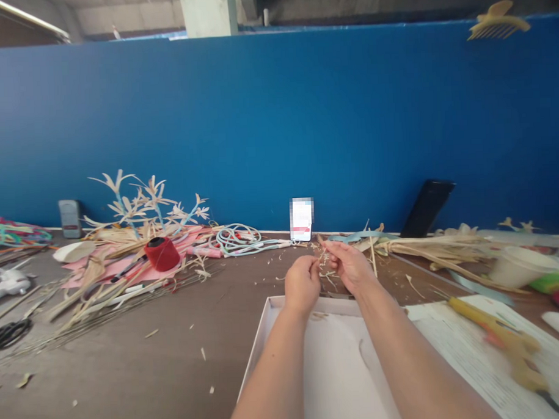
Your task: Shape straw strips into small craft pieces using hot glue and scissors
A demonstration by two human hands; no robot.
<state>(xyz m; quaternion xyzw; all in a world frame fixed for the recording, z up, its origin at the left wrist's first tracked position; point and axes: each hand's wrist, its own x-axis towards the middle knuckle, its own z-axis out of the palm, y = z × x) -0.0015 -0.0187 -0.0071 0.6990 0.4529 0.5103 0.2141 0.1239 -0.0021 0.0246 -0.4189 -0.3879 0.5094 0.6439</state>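
My left hand [303, 285] is closed, thumb against the curled fingers, above the far edge of a shallow white box [340, 366]. To its right, my right hand [352, 268] pinches thumb and fingertips together, a small gap from the left. Something thin and pale brown seems to show at the right fingertips, too small and blurred to name. What the left fingers hold is hidden. Pale scraps [328, 275] lie on the table around and beyond both hands.
A lit phone [302, 220] leans on the blue partition [258, 124]. Dried-leaf flowers [155, 195], a red thread spool [162, 254] and black-handled scissors [11, 334] are left. A yellow glue gun [508, 342] lies on printed paper [449, 344], right, near a white cup [520, 265].
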